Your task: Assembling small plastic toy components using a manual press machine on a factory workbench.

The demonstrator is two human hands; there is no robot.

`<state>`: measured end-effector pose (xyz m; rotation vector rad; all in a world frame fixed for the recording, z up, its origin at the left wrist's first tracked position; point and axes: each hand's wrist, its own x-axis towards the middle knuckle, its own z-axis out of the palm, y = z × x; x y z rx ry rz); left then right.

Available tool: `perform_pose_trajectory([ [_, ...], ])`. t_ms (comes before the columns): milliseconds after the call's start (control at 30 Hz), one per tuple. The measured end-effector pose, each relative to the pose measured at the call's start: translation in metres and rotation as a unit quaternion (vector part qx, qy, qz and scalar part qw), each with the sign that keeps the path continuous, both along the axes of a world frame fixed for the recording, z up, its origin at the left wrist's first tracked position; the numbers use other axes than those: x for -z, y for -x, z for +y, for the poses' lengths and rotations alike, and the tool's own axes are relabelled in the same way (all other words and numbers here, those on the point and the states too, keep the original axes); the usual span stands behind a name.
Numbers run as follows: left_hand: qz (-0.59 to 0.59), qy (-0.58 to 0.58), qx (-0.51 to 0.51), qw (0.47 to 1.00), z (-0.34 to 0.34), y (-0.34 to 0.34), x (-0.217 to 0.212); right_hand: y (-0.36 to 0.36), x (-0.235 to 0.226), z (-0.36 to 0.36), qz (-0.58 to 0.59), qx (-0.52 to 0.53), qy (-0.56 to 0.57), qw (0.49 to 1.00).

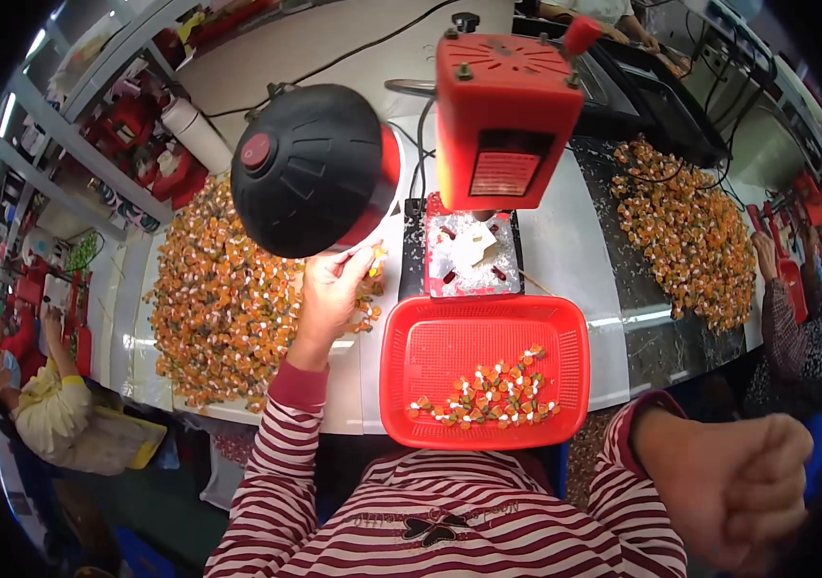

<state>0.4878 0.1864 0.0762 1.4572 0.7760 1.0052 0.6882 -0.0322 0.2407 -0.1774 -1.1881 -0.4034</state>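
Observation:
My left hand [332, 289] reaches over the right edge of a big heap of small orange parts [223, 299] and pinches one orange part [373, 256] at its fingertips, just left of the metal plate [469, 252] of a red press machine [505, 120]. My right hand [736, 482] is down at the lower right, off the table, fingers curled into a fist with nothing seen in it. A red mesh basket [484, 332] sits in front of me with a small batch of orange parts [488, 395] in its near side.
A round black lamp head [310, 169] hangs above the heap. A second orange heap [688, 231] lies at the right, where another person's sleeve [784, 323] works. A seated person [45, 405] is at the left. Cables run across the white table [565, 241].

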Motion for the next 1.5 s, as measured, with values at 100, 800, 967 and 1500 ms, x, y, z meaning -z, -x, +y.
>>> perform_pose_trajectory([
  [100, -0.101, 0.064, 0.004, 0.993, -0.023, 0.006, -0.003, 0.003, 0.063, 0.038, -0.173, -0.06, 0.365, 0.913],
  [800, 0.109, -0.296, 0.058, 0.947, -0.041, -0.018, 0.003, 0.035, 0.162, 0.094, -0.305, 0.217, 0.544, 0.751],
  [967, 0.083, -0.358, 0.013, 0.93, -0.013, -0.043, 0.016, -0.005, 0.125, 0.104, -0.001, 0.102, 0.639, 0.762],
  [1500, 0.077, -0.454, -0.001, 0.888, 0.006, -0.073, 0.023, -0.068, 0.033, 0.181, -0.057, -0.131, 0.521, 0.842],
])
